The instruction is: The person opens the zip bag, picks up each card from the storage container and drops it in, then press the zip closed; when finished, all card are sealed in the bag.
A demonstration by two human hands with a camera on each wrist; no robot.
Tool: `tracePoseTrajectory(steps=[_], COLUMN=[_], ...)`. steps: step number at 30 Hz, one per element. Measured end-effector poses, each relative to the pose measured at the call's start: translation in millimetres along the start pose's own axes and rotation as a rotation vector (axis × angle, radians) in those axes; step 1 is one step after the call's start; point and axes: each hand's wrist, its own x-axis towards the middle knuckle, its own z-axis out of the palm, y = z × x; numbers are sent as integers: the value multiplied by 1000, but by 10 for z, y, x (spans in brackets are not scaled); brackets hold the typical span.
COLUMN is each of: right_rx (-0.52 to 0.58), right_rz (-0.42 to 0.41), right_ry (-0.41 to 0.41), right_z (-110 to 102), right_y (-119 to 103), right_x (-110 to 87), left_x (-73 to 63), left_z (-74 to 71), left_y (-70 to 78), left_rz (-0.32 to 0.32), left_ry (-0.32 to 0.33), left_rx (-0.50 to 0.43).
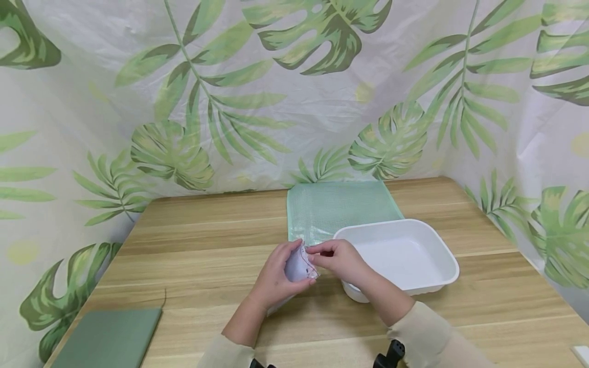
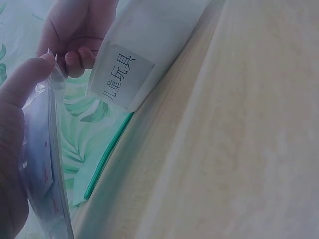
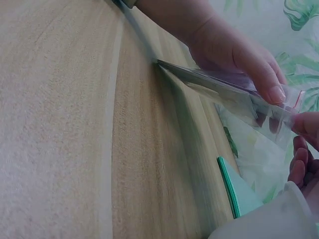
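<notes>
A clear plastic zip bag [image 1: 298,265] with a red line along its top is held up over the near middle of the table. My left hand [image 1: 275,278] grips it by the sides, thumb toward me. At the bag's top edge, my right hand [image 1: 339,259] pinches the plastic between thumb and fingertips. In the left wrist view, flat pale contents with small red marks show inside the bag [image 2: 42,159]. The right wrist view has the bag [image 3: 239,97] slanting from the left hand [image 3: 232,52] toward the right fingertips.
A white plastic basin [image 1: 405,258] stands right beside my right forearm, with a printed label [image 2: 122,77] on its side. Behind it lies a light green mesh pouch [image 1: 338,204]. A flat grey-green board or folder [image 1: 112,337] lies at the front left. Leaf-patterned cloth hangs around the table.
</notes>
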Motion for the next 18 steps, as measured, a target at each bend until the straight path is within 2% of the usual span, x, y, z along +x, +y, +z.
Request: tracePoseTrajectory(steps=[10, 14, 18], right_rx=[-104, -74, -11], right_rz=[21, 2, -14], right_ry=[-21, -6, 11], right_z=[59, 25, -24], right_y=[-53, -61, -45], right_x=[30, -9, -55], left_x=[-1, 3, 17], left_z=[-5, -4, -3], left_y=[13, 21, 35], left_rz=[-10, -22, -48], left_ry=[9, 29, 87], left_rx=[-13, -22, -18])
